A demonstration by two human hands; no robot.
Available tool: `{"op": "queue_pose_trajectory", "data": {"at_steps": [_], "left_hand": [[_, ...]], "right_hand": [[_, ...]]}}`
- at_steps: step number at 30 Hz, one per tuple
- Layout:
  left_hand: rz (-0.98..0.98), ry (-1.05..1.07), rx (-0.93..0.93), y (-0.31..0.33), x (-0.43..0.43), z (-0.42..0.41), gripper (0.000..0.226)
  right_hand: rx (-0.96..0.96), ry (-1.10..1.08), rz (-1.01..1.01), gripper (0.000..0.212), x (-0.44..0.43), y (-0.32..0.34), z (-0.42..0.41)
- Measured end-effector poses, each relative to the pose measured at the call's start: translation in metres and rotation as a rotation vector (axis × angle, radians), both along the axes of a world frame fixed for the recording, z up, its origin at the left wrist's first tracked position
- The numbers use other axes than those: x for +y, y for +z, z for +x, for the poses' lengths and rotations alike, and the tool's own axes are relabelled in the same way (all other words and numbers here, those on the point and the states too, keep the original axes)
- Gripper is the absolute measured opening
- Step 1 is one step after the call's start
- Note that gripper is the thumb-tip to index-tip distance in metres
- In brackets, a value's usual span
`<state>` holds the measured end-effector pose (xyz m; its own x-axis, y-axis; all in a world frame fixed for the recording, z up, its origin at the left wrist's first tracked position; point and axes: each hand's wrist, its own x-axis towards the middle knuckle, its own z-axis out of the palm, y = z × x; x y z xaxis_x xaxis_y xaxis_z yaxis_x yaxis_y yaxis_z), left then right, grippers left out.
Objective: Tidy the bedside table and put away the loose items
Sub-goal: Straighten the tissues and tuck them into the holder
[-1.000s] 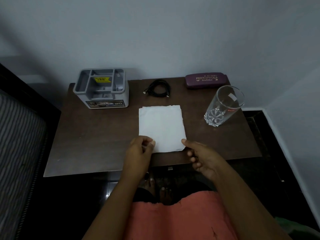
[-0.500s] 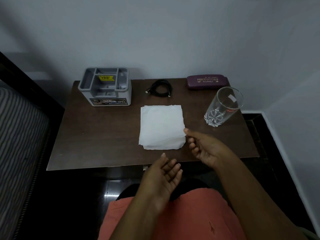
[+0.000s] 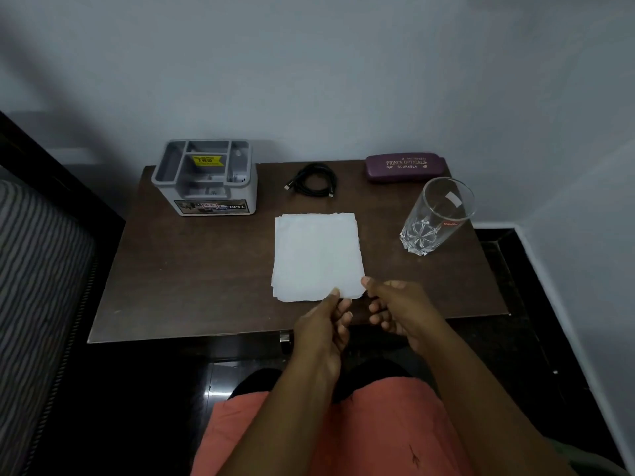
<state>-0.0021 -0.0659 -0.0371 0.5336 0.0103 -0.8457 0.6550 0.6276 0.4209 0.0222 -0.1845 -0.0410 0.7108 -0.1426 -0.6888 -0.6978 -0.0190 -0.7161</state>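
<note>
Dim grey walls corner a dark wooden surface [image 3: 206, 286]. We see a white folded tissue [image 3: 318, 255] at its centre, long axis running twelve to six. Both hands meet its near right corner: the left hand [image 3: 324, 326] touches the edge, fingers loose; the right hand [image 3: 395, 309] pinches at five o'clock, though whether it truly grips is hidden.
</note>
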Motion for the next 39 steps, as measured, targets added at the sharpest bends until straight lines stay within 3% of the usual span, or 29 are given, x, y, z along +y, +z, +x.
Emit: {"op": "queue_pose_trajectory", "data": {"at_steps": [4,10,15,17,21,24,26,28,30,34,39], "left_hand": [[-0.019,0.015,-0.016,-0.001,0.003,0.005,0.015],[-0.078,0.036,-0.057,0.001,0.012,0.015,0.012],[0.018,-0.033,-0.091,-0.001,0.012,0.014,0.014],[0.007,-0.076,-0.112,-0.001,0.012,0.014,0.024],[-0.227,0.064,-0.117,0.003,0.025,0.023,0.067],[-0.353,0.189,-0.173,0.009,0.046,0.043,0.075],[-0.295,0.197,-0.203,0.015,0.058,0.06,0.057],[-0.098,0.13,-0.242,0.021,0.067,0.076,0.024],[0.037,0.07,-0.306,0.022,0.073,0.086,0.011],[0.133,-0.003,-0.418,0.017,0.081,0.088,0.01],[0.313,-0.162,-0.335,-0.007,0.08,0.086,0.028]], "right_hand": [[0.026,-0.002,-0.032,0.04,-0.007,0.004,-0.003],[0.045,0.092,0.169,0.059,0.0,0.022,0.018],[0.013,0.11,0.158,0.024,0.011,0.031,0.041],[-0.01,0.098,0.203,0.011,0.013,0.032,0.049],[-0.041,0.102,0.238,0.007,0.013,0.044,0.062],[-0.067,0.151,0.228,0.016,0.01,0.054,0.072],[-0.119,0.17,0.253,0.01,0.01,0.061,0.079],[-0.197,0.163,0.297,0.004,0.011,0.066,0.084],[-0.266,0.147,0.349,0.005,0.01,0.066,0.086],[-0.292,0.133,0.391,0.006,0.005,0.049,0.074],[-0.214,0.075,0.352,0.016,0.006,0.012,0.054]]}}
